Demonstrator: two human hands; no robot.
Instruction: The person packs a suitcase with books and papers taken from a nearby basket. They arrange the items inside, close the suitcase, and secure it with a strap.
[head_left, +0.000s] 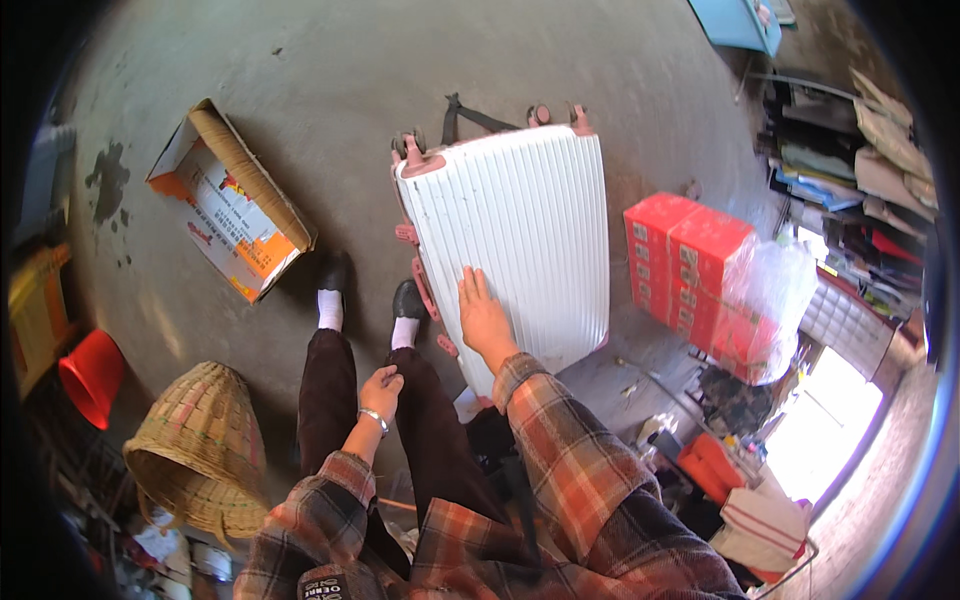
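Observation:
A white ribbed hard-shell suitcase (532, 217) with pink corners, wheels and side handle lies on the concrete floor before me. My right hand (485, 319) rests flat on its shell near the left edge, fingers together and pointing away from me. The pink side handle (424, 287) is on the suitcase's left side, close to my right shoe. My left hand (381, 391), with a silver bracelet at the wrist, hangs over my knee with its fingers loosely curled, and I see nothing in it. A black strap (480, 116) sticks out beyond the suitcase's far end.
An opened cardboard box (236, 210) lies at left, above a woven bamboo basket (199, 450) tipped on its side and a red plastic container (91, 379). Right of the suitcase stand red boxes (690, 262) partly wrapped in clear plastic. Clothes (817, 165) hang on a rack farther right.

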